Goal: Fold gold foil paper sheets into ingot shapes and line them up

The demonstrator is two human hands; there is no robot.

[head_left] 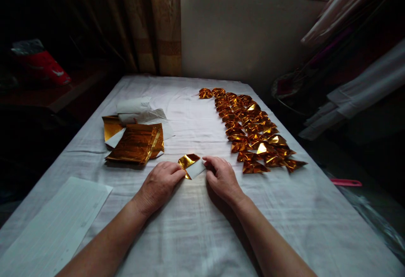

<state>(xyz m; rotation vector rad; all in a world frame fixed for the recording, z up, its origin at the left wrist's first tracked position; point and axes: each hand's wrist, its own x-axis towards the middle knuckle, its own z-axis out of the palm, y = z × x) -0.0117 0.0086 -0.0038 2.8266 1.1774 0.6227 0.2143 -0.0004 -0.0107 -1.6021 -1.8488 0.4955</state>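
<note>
Your left hand [160,182] and right hand [221,175] both pinch a half-folded gold foil sheet [190,165] flat on the desk [196,226], near its middle. A stack of unfolded gold sheets [136,144] lies toward the left edge, rows of folded gold pieces [253,131] along the right, lined white paper [53,226] at the near-left corner.

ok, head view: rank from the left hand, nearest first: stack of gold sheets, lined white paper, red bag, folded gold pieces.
1. stack of gold sheets, just beyond the left hand, slightly left.
2. Too close to call: folded gold pieces, across on the right; lined white paper, near left corner.
3. red bag, far left, off the table.
</note>
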